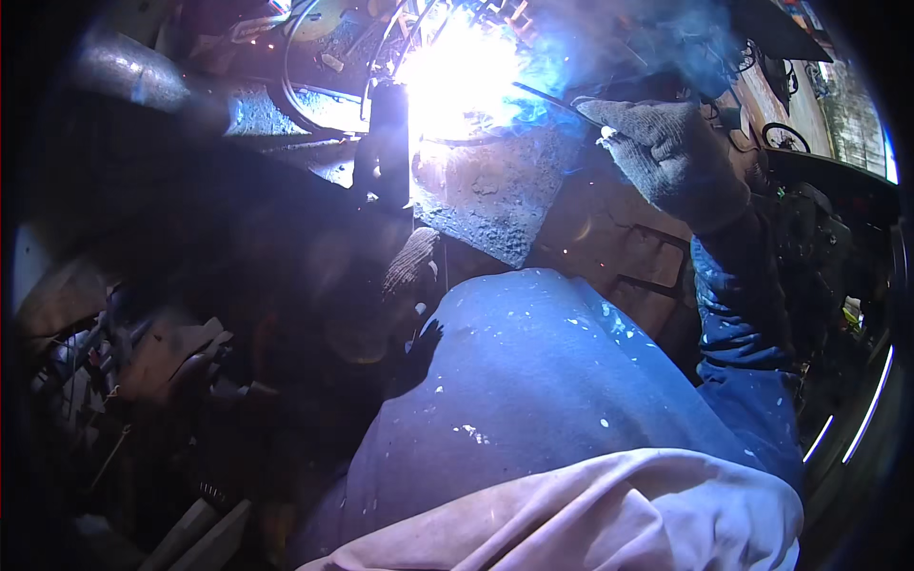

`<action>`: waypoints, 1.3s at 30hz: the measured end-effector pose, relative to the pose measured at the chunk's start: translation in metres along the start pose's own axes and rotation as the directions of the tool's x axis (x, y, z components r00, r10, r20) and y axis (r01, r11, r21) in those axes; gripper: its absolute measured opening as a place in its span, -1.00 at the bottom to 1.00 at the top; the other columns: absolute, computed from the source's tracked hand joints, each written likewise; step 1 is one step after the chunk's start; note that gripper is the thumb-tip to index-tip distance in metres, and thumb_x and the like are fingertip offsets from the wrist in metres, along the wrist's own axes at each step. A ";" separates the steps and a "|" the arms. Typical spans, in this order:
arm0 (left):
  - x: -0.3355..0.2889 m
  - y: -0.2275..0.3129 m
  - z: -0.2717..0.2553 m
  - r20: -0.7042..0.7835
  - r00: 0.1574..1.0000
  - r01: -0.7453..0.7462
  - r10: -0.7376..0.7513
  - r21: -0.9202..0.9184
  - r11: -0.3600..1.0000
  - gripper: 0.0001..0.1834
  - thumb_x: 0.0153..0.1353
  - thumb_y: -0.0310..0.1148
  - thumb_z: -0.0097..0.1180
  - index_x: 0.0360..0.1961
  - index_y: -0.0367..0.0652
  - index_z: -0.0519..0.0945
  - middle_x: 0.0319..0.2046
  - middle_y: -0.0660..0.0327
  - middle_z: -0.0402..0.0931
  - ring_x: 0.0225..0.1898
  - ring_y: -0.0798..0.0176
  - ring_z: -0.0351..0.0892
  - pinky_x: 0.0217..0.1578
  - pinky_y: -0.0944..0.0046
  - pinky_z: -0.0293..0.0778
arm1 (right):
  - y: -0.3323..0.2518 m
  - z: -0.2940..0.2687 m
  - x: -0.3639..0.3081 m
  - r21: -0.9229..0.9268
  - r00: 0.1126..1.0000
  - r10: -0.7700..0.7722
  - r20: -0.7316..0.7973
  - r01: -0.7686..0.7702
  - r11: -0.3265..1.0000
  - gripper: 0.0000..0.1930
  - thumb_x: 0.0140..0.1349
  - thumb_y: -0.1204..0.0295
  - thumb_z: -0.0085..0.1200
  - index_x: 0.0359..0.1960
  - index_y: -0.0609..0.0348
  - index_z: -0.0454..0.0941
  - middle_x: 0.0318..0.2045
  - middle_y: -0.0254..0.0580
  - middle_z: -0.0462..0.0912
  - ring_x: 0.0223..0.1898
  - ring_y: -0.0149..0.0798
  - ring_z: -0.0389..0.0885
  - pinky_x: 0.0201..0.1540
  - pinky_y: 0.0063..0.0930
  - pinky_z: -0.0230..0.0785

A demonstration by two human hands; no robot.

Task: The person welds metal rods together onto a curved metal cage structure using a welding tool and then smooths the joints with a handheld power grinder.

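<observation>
My right hand (pixel 666 157), in a grey knit glove, is closed around the near end of a thin dark welding rod (pixel 557 100). The rod slants up and left into a blinding white-blue arc (pixel 462 71). Below the glare lies a rough, pitted metal piece (pixel 495 195) with a pointed lower corner. Part of my left hand (pixel 411 262), also gloved, shows low beside that piece, its fingers curled. Deep shadow hides the rest of it and whatever it grips. A dark upright shape (pixel 386 143) stands above it, left of the arc.
A rounded metal pipe (pixel 143 76) and looped wire (pixel 290 71) are at the upper left. Scrap pieces (pixel 171 357) lie piled at the left. Blue smoke (pixel 609 38) drifts over the upper right. A rusty plate with slots (pixel 619 247) is under my right arm.
</observation>
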State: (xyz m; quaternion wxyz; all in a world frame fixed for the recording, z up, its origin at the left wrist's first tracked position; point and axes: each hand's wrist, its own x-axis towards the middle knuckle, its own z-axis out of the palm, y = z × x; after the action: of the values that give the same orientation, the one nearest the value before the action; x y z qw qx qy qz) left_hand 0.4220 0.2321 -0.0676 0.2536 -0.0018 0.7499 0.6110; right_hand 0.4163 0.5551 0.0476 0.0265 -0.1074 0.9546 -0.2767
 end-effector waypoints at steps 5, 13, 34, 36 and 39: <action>-0.006 -0.003 -0.002 -0.038 0.999 -0.001 0.002 0.022 1.000 -0.71 0.24 -0.43 0.26 -0.06 -0.25 0.50 -0.43 0.26 0.54 -0.45 0.40 0.56 -0.40 0.34 0.51 | -0.010 0.006 0.005 0.095 0.989 0.123 0.083 -0.131 0.987 -0.73 0.33 0.54 0.18 0.05 0.20 0.68 -0.28 -0.27 0.76 -0.41 -0.44 0.65 -0.33 -0.54 0.50; -0.003 -0.019 0.002 -0.167 0.921 -0.293 0.351 0.297 0.909 -0.72 0.25 -0.44 0.25 -0.06 -0.25 0.49 -0.43 0.26 0.54 -0.45 0.41 0.57 -0.41 0.34 0.51 | 0.011 0.008 -0.001 -0.396 0.997 -0.015 0.074 0.043 0.917 -0.70 0.35 0.52 0.15 0.09 0.04 0.68 -0.26 -0.21 0.75 -0.31 -0.33 0.72 -0.24 -0.47 0.55; 0.005 0.004 -0.004 0.063 0.998 0.006 0.004 -0.148 0.989 -0.76 0.21 -0.35 0.28 -0.26 -0.20 0.46 -0.61 0.29 0.50 -0.60 0.42 0.52 -0.56 0.26 0.42 | -0.003 -0.005 0.005 -0.173 0.994 -0.101 0.030 0.104 0.979 -0.68 0.35 0.48 0.13 0.12 0.02 0.68 -0.40 -0.06 0.73 -0.44 -0.15 0.71 -0.29 -0.31 0.57; 0.004 0.005 -0.003 0.031 0.999 0.013 -0.010 -0.116 0.993 -0.76 0.20 -0.33 0.28 -0.27 -0.19 0.47 -0.61 0.29 0.51 -0.60 0.41 0.53 -0.55 0.26 0.43 | -0.002 -0.005 0.005 -0.182 0.994 -0.100 0.044 0.106 0.978 -0.68 0.35 0.48 0.12 0.12 0.02 0.68 -0.40 -0.06 0.74 -0.43 -0.16 0.72 -0.28 -0.32 0.57; 0.004 0.007 0.000 0.014 1.000 0.022 -0.021 -0.059 0.998 -0.75 0.19 -0.31 0.29 -0.27 -0.20 0.49 -0.61 0.27 0.52 -0.59 0.36 0.55 -0.50 0.24 0.45 | -0.004 -0.007 0.003 -0.146 0.996 -0.057 0.062 0.066 0.987 -0.68 0.36 0.48 0.11 0.12 0.01 0.68 -0.39 -0.06 0.74 -0.43 -0.19 0.72 -0.28 -0.33 0.58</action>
State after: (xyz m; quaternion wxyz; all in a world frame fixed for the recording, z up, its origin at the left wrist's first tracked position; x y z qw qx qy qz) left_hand 0.4161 0.2351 -0.0633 0.2650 -0.0134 0.7299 0.6299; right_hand 0.4133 0.5550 0.0550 0.0375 -0.1463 0.9675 -0.2028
